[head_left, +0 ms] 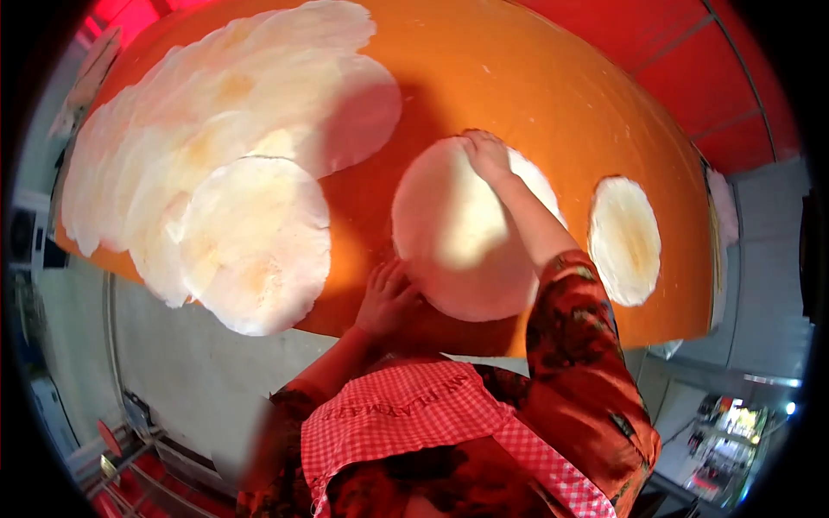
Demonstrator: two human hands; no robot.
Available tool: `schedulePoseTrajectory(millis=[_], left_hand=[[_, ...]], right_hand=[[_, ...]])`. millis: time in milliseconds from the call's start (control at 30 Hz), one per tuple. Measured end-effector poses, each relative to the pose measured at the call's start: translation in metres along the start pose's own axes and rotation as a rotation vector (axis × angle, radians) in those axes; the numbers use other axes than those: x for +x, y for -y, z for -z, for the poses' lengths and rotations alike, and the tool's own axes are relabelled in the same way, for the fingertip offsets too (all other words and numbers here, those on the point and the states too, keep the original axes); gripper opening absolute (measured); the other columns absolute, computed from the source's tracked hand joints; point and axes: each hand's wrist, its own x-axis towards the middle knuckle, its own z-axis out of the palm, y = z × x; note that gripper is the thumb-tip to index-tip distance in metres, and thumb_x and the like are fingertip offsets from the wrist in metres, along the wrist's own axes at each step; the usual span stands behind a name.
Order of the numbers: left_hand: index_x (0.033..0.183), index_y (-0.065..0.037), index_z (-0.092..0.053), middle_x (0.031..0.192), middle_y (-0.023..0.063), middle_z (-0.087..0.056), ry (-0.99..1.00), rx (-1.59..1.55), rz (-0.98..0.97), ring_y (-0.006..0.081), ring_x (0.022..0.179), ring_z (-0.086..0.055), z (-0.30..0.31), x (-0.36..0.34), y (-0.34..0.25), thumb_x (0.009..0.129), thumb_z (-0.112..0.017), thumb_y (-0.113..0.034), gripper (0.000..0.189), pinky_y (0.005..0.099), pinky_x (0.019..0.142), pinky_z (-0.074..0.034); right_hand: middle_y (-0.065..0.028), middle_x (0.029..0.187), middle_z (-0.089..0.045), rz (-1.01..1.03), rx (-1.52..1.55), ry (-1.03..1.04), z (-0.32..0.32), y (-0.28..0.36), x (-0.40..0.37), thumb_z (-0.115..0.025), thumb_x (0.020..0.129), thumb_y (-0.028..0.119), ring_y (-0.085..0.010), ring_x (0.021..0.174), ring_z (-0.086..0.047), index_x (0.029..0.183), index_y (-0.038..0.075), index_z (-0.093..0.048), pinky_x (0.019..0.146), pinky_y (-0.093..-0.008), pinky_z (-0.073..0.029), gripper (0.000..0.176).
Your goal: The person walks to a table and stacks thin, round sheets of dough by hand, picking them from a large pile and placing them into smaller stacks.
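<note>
A large round sheet of rolled dough [440, 224] lies on the orange table in front of me. My right hand [488, 155] reaches across it, with the fingertips at its far edge and the palm low over the dough. At the near left edge of the same sheet, my left hand [389, 298] rests with its fingers laid out flat and slightly apart. Neither hand visibly lifts the dough. To the right sits a smaller, thicker oval piece of dough [623, 242], apart from my hands.
Several thin dough sheets [216, 104] overlap across the left of the orange table [518, 78]. One round sheet [255, 246] lies on top and overhangs the near edge. A red tiled surface [682, 69] is beyond the table. Cluttered shelves [730, 440] stand at lower right.
</note>
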Motion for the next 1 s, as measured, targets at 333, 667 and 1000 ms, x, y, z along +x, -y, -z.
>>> schedulePoseTrajectory(millis=[333,667,1000], left_hand=[[0.107,-0.013,-0.062,0.128,0.0141,-0.048,-0.093,-0.141,0.029,0.0347,0.121,-0.045,0.013,0.005,-0.007,0.076,-0.071,-0.02,0.034,0.0517,0.103,-0.034],[0.082,-0.004,-0.06,0.078,0.0081,-0.063,0.23,-0.946,0.968,0.0162,0.063,-0.059,0.187,-0.191,0.111,0.087,-0.068,-0.026,0.024,0.0339,0.059,-0.049],[0.129,-0.005,-0.042,0.126,0.0167,-0.056,-0.127,-1.862,0.902,0.0279,0.116,-0.055,0.315,-0.161,0.136,0.097,-0.047,-0.023,0.038,0.0425,0.097,-0.045]], right_hand=[[-0.0096,0.135,-0.051,-0.048,-0.322,-0.119,0.037,0.084,-0.003,-0.052,0.091,0.034,-0.0289,0.129,-0.043,0.124,0.011,-0.059,0.107,-0.0507,-0.029,0.041],[-0.0155,0.133,-0.052,0.514,0.345,0.266,0.033,0.379,-0.167,-0.074,0.076,0.021,-0.034,0.125,-0.048,0.122,0.005,-0.057,0.103,-0.0491,-0.039,0.051],[-0.0148,0.124,-0.054,0.399,0.268,0.365,-0.016,0.489,-0.188,-0.062,0.083,0.02,-0.0302,0.117,-0.051,0.131,0.007,-0.051,0.096,-0.0437,-0.041,0.052]])
